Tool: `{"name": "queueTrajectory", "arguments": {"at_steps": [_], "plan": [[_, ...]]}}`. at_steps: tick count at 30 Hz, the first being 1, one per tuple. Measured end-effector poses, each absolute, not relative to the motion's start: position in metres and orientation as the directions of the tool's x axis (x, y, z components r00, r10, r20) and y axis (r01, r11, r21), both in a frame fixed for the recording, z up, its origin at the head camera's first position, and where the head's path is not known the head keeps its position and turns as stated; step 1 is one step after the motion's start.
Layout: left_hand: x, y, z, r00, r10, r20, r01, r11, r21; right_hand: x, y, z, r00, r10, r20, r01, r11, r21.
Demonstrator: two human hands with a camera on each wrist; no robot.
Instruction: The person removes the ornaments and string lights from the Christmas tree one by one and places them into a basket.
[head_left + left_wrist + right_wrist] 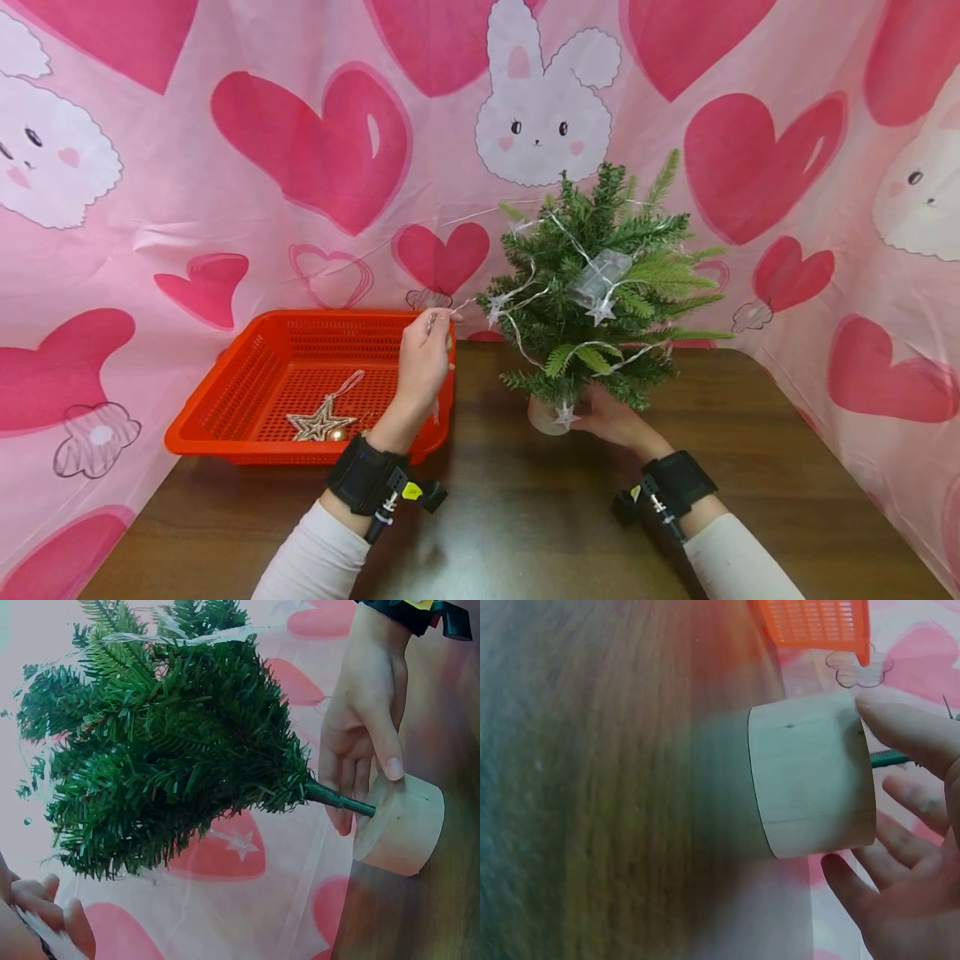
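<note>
Between left fingers point(442, 314), light string point(496, 309), against right fingers point(906, 844), tree base point(814, 776)

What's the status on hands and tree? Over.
Left hand pinching light string. Right hand gripping wooden base. Tree upright, string draped on it. Red basket near left hand.

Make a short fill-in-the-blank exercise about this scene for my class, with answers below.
1. The looped ornament in the basket is shaped like a ____.
2. The hand touching the wooden base of the tree is the person's ____ hand.
3. The backdrop shows white rabbits and pink ____.
4. The left hand pinches part of the string ____.

Missing words: star; right; hearts; lights.
</note>
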State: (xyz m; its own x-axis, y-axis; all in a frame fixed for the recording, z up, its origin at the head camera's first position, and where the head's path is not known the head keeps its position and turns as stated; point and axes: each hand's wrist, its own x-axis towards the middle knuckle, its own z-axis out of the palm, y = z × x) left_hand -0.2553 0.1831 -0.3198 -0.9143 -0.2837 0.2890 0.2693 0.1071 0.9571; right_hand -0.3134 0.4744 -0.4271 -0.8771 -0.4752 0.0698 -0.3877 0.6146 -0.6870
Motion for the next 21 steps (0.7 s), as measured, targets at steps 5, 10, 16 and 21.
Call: {"name": "queueTrajectory", "arguments": {"at_steps": [5,10,16,21], "plan": [[-0.256,0.184,-0.319,-0.915,-0.281,0.288,0.291,0.033,0.956,-0.311,0.466,-0.431,-0.864,-0.450,0.224,-0.481,0.612,-0.628],[-0.256,0.187,-0.317,-0.921,-0.245,0.303,0.304,0.034,0.952,-0.310,0.464,-0.437,-0.891,-0.384,0.241,-0.450,0.690,-0.566],[-0.257,0.186,-0.314,-0.923,-0.257,0.285,0.285,0.039,0.958,-0.311,0.464,-0.438,-0.887,-0.378,0.266,-0.461,0.676,-0.575],[-0.258,0.184,-0.316,-0.895,-0.300,0.330,0.315,0.101,0.944,-0.311,0.465,-0.439,-0.847,-0.400,0.351,-0.532,0.628,-0.568]]}}
